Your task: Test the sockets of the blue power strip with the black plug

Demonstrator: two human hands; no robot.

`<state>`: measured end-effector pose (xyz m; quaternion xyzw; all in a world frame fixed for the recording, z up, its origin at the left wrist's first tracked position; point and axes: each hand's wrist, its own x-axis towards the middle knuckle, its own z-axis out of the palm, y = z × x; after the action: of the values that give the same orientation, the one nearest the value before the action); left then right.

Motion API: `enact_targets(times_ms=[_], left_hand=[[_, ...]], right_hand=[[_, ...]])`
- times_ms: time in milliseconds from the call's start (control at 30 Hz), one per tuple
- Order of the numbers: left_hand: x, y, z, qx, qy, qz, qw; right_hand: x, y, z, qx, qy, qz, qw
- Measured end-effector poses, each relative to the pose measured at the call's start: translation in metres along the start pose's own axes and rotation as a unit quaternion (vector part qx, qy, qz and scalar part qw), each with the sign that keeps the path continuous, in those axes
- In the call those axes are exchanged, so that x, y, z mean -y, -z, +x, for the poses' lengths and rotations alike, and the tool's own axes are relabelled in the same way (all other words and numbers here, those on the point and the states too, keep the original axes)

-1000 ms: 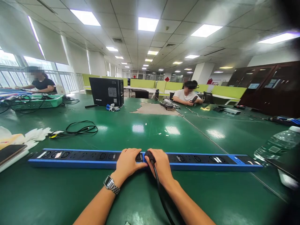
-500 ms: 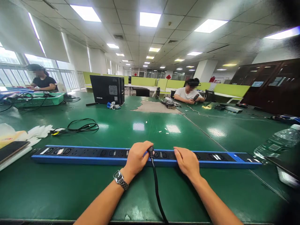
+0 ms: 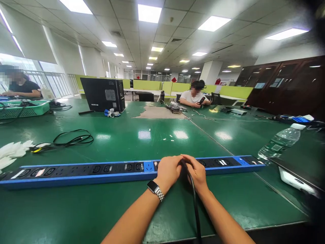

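Note:
A long blue-and-black power strip with many sockets lies across the green table in front of me. Over its right half my hands meet. My left hand is closed around the black plug of a thick power cable, which runs down toward me and off the bottom of the view. My right hand presses against the plug from the other side, fingers curled around it. Most of the plug is hidden between the fingers, and I cannot tell whether it sits in a socket.
A water bottle and a dark flat device stand right of the strip. To the left are a coiled cable and white gloves. A black computer case and a green basket stand farther back. Two people sit across the table.
My right hand has come left off the strip to meet my left hand at the plug. The plug has moved right along the strip, and the view has turned slightly right.

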<state>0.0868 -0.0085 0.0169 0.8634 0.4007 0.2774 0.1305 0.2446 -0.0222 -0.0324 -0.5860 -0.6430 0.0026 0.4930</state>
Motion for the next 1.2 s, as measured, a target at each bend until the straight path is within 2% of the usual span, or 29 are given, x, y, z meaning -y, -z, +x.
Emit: enact_targets(times_ms=[133, 233, 333, 400, 467, 533, 567, 700, 800, 900, 1000, 1067, 1133, 1200], left_hand=[[0.002, 0.007, -0.005, 0.019, 0.003, 0.020, 1.000], [0.019, 0.027, -0.025, -0.001, -0.037, 0.045, 0.998], [0.055, 0.060, -0.052, -0.034, -0.011, 0.079, 0.996], [0.079, 0.080, -0.068, -0.029, 0.042, 0.099, 0.994], [0.094, 0.091, -0.078, -0.011, 0.068, 0.102, 0.992], [0.100, 0.094, -0.082, -0.005, 0.075, 0.093, 0.993], [0.100, 0.093, -0.082, -0.009, 0.077, 0.089, 0.993], [0.097, 0.086, -0.081, -0.031, 0.083, 0.087, 0.992], [0.097, 0.085, -0.082, -0.038, 0.080, 0.084, 0.993], [0.096, 0.086, -0.083, -0.042, 0.073, 0.081, 0.993], [0.096, 0.087, -0.084, -0.042, 0.070, 0.081, 0.993], [0.095, 0.088, -0.085, -0.039, 0.069, 0.079, 0.994], [0.094, 0.090, -0.086, -0.035, 0.064, 0.073, 0.995], [0.092, 0.090, -0.085, -0.036, 0.054, 0.061, 0.996]], right_hand=[[0.000, 0.007, -0.001, 0.065, 0.089, -0.006, 0.994], [0.004, 0.007, -0.002, 0.099, 0.139, -0.064, 0.983], [0.007, 0.007, 0.000, 0.087, 0.135, -0.106, 0.981], [0.011, 0.006, 0.002, 0.068, 0.122, -0.098, 0.985], [0.019, 0.004, 0.004, 0.016, 0.082, -0.055, 0.995], [0.035, -0.004, 0.005, -0.029, 0.037, -0.006, 0.999], [0.046, -0.011, 0.004, -0.028, 0.031, 0.009, 0.999], [0.092, -0.048, -0.003, 0.084, 0.106, -0.017, 0.991], [0.112, -0.066, -0.010, 0.093, 0.116, -0.063, 0.987], [0.122, -0.068, -0.015, 0.091, 0.115, -0.106, 0.983], [0.121, -0.062, -0.014, 0.112, 0.126, -0.141, 0.976], [0.111, -0.053, -0.010, 0.132, 0.137, -0.153, 0.970], [0.089, -0.040, -0.004, 0.154, 0.138, -0.149, 0.967], [0.062, -0.024, 0.002, 0.137, 0.105, -0.145, 0.974]])
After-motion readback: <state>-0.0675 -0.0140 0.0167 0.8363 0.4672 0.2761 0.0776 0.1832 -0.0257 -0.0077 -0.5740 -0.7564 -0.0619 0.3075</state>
